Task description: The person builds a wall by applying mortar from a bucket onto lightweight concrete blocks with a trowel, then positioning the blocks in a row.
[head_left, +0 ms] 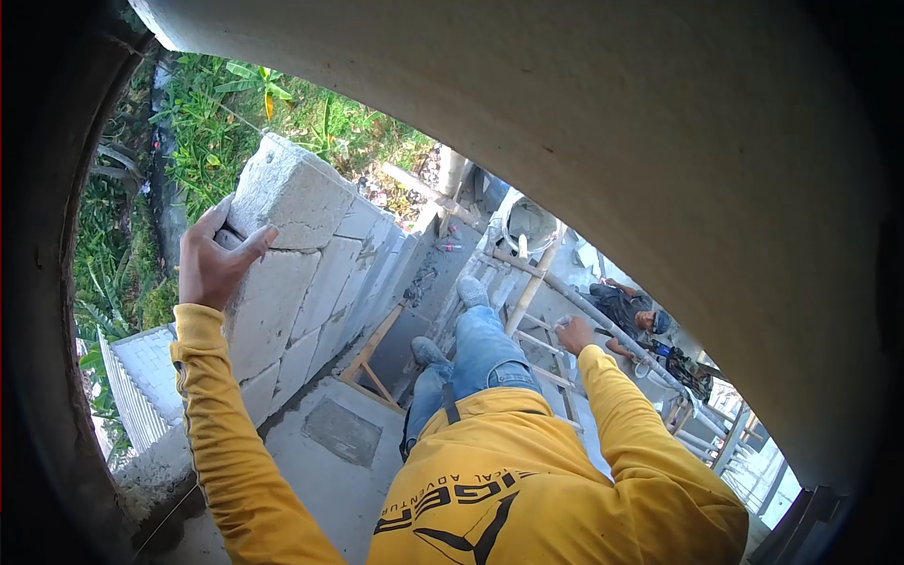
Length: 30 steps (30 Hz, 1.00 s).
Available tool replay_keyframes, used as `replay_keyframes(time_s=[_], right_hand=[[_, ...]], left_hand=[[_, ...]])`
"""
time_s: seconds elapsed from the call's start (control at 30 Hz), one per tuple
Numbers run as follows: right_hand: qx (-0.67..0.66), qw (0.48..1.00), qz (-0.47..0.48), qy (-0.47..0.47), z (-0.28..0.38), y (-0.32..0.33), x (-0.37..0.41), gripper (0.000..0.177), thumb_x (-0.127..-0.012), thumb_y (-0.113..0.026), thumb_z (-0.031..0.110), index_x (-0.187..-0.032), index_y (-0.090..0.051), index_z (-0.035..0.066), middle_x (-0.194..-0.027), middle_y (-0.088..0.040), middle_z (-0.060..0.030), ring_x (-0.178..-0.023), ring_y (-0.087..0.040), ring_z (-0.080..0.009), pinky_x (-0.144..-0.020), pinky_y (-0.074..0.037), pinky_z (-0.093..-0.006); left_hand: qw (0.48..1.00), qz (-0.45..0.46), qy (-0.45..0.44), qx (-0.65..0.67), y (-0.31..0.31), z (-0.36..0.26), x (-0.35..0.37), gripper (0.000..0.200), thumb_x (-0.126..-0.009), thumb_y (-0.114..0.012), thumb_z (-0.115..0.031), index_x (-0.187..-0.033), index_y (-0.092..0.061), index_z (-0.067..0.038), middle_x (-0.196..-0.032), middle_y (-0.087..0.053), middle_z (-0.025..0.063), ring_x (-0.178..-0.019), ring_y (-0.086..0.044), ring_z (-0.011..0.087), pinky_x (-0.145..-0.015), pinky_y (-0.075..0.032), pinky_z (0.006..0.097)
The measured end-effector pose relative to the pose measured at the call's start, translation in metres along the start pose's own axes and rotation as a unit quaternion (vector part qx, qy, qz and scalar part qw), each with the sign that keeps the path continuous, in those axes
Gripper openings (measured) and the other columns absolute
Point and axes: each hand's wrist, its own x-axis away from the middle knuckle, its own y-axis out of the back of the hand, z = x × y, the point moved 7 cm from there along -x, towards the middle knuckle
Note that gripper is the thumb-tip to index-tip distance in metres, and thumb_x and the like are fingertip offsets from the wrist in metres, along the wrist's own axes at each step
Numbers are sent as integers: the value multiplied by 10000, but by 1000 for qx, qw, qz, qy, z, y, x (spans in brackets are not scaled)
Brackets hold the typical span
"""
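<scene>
My left hand (215,252) grips the near end of a pale block (290,195) on top of the block wall (273,299), thumb on one face and fingers over the edge. The wall runs away from me, with mortar joints between its blocks. On the right, my right hand (573,334) is closed near the scaffold's light rungs; what it holds, if anything, is too small to make out. A thin string passes along the top block.
Bamboo scaffold poles (565,295) stand right of my legs, with a bucket (530,226) of grey mix. A person in dark clothes (621,309) is below right. A wooden frame (375,358) leans by the wall. Overhead is a large beige surface (565,122).
</scene>
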Motion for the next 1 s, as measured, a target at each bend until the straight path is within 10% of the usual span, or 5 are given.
replay_keyframes(time_s=[0.6,0.73,1.0], right_hand=[[-116,988,84,-63,-60,-23,11,248,-958,-632,174,-1108,-684,-17,-842,-702,-87,-677,-701,-185,-563,-558,-316],[-110,989,81,-63,-62,-12,4,254,-964,-626,176,-1128,-664,-14,-850,-694,-83,-671,-694,-179,-542,-548,-302],[-133,985,77,-80,-38,1,2,246,-962,-630,169,-1126,-652,-13,-820,-679,-82,-640,-678,-168,-515,-534,-295]], left_hand=[[998,38,47,-11,3,0,2,789,-776,-894,-427,-1311,-651,99,-948,-749,109,-848,-672,128,-799,-551,302],[1000,-3,4,-24,5,3,1,611,-753,-892,-471,-1050,-754,44,-803,-718,110,-690,-642,160,-685,-539,328],[998,25,38,-39,8,1,1,646,-757,-901,-454,-1083,-727,76,-861,-728,118,-764,-655,152,-732,-546,321]])
